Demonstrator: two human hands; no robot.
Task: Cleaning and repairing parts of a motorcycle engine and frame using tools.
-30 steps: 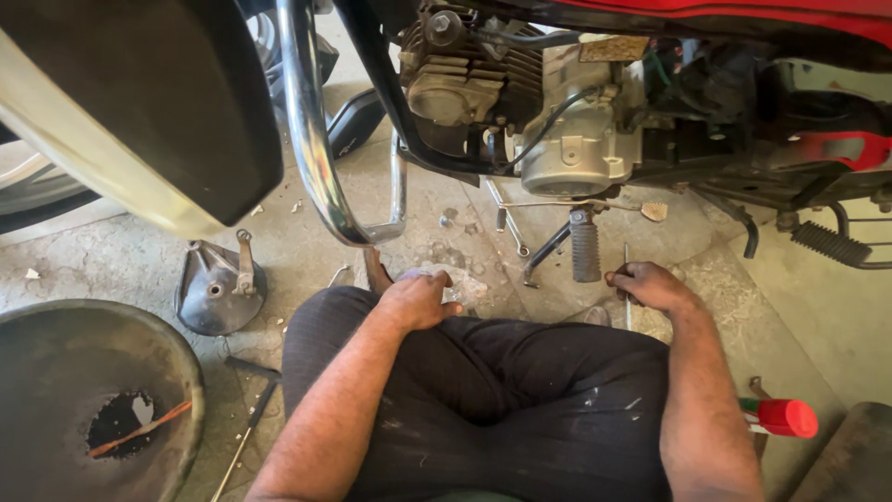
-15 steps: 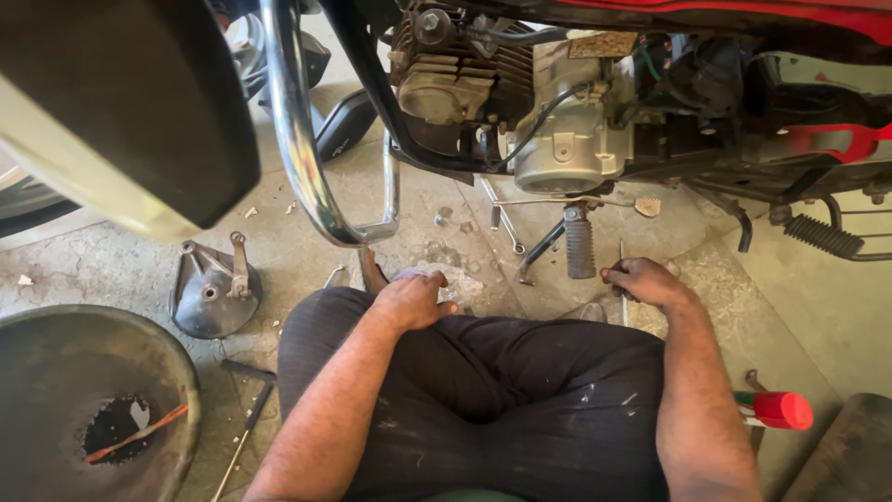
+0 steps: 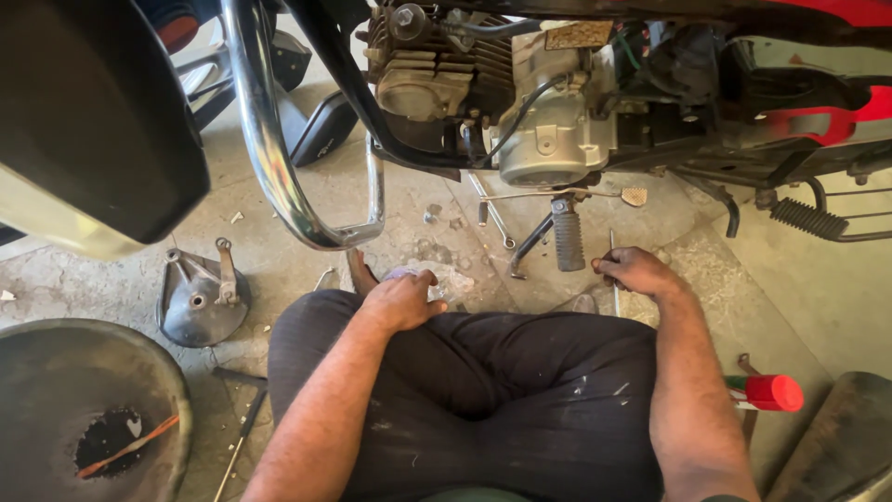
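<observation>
Both hands barely shifted, right hand (image 3: 636,271) grip around thin rod (image 3: 613,256), left hand (image 3: 401,299) curled on rag (image 3: 444,277).

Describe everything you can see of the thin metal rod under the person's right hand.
The thin metal rod is slim, straight and grey, steel by its look. It lies on the concrete floor, running away from the person toward the motorcycle's footpeg. The right hand closes over its middle, so only the far tip and a short near stretch show. Its ends are too small to make out.
</observation>
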